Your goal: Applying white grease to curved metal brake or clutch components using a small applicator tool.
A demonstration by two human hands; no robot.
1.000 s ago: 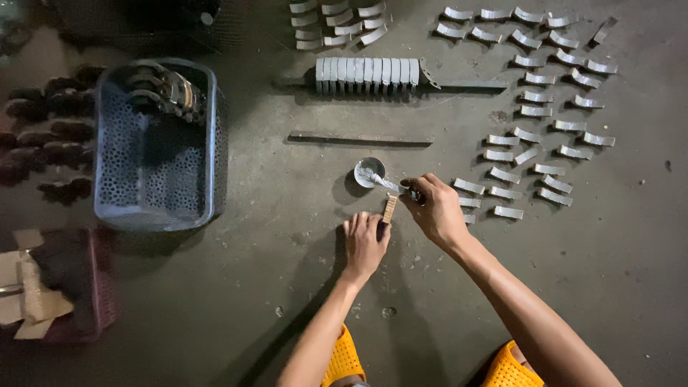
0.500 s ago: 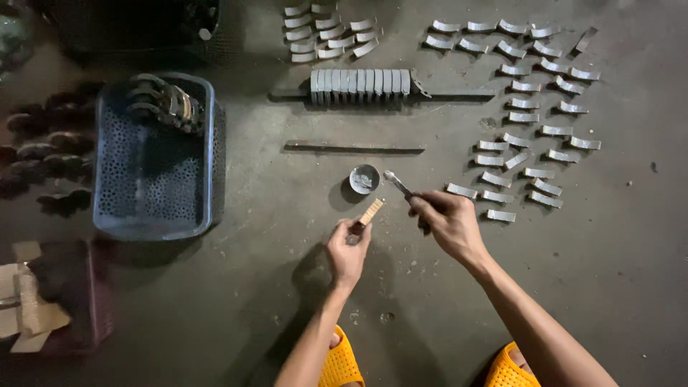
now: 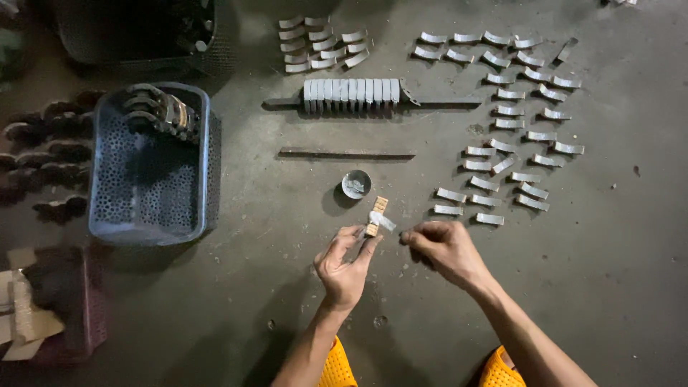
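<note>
The left hand [image 3: 345, 261] pinches the lower end of a small tan block [image 3: 375, 215] — long axis upright, tilted slightly right. The right hand [image 3: 444, 247], fingers closed on a thin tool, sits just right of it. The grey dish [image 3: 356, 183] lies directly beyond the block on the floor.

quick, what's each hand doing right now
Left hand: closed on a small tan block between fingertips.
Right hand: closed, pinching something thin beside the block; what it is cannot be told.

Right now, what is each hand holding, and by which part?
Left hand pinches the lower end of a small tan block. Right hand is closed by a whitish strip on the block; its hold cannot be told.
</note>
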